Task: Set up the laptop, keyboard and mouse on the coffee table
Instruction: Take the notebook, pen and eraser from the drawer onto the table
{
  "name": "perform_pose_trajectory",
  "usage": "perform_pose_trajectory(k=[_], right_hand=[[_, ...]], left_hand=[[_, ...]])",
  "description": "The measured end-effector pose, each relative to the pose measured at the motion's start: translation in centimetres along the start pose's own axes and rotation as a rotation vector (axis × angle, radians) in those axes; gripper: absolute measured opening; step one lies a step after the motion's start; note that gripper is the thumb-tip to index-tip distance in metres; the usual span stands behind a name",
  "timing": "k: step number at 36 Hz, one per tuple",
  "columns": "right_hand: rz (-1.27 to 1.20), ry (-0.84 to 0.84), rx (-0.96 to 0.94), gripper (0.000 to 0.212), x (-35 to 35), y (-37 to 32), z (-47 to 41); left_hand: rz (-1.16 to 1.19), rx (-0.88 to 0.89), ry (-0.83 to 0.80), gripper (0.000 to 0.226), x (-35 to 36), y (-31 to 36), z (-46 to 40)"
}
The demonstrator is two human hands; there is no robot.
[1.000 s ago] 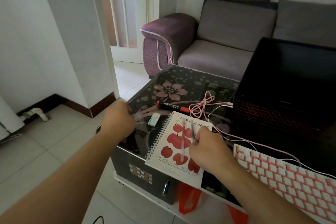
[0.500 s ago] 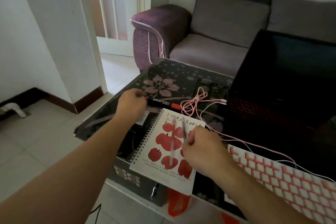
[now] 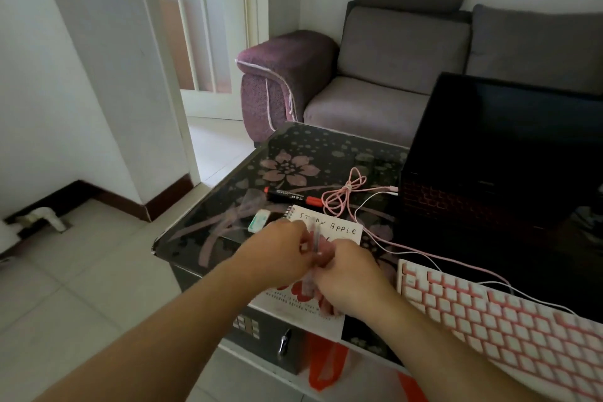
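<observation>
Holding the thin clear pen (image 3: pixel 315 238) over the white apple notebook (image 3: pixel 329 232), pinched by the left hand (image 3: pixel 280 251) and the right hand (image 3: pixel 346 274), it should be set aside gently, away from the pink-and-white keyboard (image 3: pixel 509 320) and open black laptop (image 3: pixel 502 153) on the dark flowered glass counter (image 3: pixel 293 160).

Just beyond your grip, the bench (image 3: pixel 326 150) top is glossy dark glass with a flower print. Under your grip lies a matt paper spiral notebook (image 3: pixel 339 228). To the right, the keyboard (image 3: pixel 489 313) is smooth pink-and-white plastic.
</observation>
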State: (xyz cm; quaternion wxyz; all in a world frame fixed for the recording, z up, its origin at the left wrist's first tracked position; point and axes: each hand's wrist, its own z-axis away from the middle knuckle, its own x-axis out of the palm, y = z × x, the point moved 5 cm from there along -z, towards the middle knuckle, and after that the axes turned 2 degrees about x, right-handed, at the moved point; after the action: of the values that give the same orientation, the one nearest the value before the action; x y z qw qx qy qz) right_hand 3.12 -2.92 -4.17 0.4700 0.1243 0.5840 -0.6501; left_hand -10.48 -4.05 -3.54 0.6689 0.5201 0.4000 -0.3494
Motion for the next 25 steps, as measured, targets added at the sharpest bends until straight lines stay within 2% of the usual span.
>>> perform_pose_trajectory(k=[2,5,7,9,12,15,17,20,22,25], right_hand=[[-0.012,0.007,-0.026,0.014,0.0,-0.4,0.5],[0.040,0.038,-0.088,0.011,-0.2,-1.1,1.1],[0.067,0.037,-0.104,0.003,-0.2,-1.4,1.3],[0.066,0.020,-0.101,0.005,-0.2,-1.3,1.3],[0.051,0.006,-0.094,0.003,-0.2,-1.2,1.2],[0.007,0.022,-0.085,0.016,-0.7,-0.9,1.1],[-0.020,0.020,-0.093,0.028,-0.8,-0.7,1.3],[-0.030,0.014,-0.097,0.030,-0.7,-0.4,1.0],[-0.026,0.018,-0.090,0.024,-0.6,-0.1,0.6],[-0.016,0.035,-0.092,0.016,-0.4,0.2,0.1]], left_hand=[[-0.017,0.011,0.020,0.026,0.2,-0.2,0.2],[0.006,0.003,0.018,0.031,0.4,-0.7,0.4],[0.020,0.003,0.024,0.030,0.2,-0.7,0.7],[0.050,-0.015,0.041,0.026,0.1,-0.7,0.7],[0.098,-0.042,0.124,0.025,-0.3,-0.7,0.6],[0.062,-0.105,0.295,0.038,-1.7,-2.0,0.2],[0.039,-0.162,0.348,0.045,-2.8,-3.6,-0.3],[0.042,-0.183,0.210,0.047,-3.0,-5.3,-0.9],[-0.088,-0.162,0.079,0.052,-2.2,-5.9,-1.4],[-0.176,-0.136,0.036,0.057,-1.6,-7.3,-2.8]])
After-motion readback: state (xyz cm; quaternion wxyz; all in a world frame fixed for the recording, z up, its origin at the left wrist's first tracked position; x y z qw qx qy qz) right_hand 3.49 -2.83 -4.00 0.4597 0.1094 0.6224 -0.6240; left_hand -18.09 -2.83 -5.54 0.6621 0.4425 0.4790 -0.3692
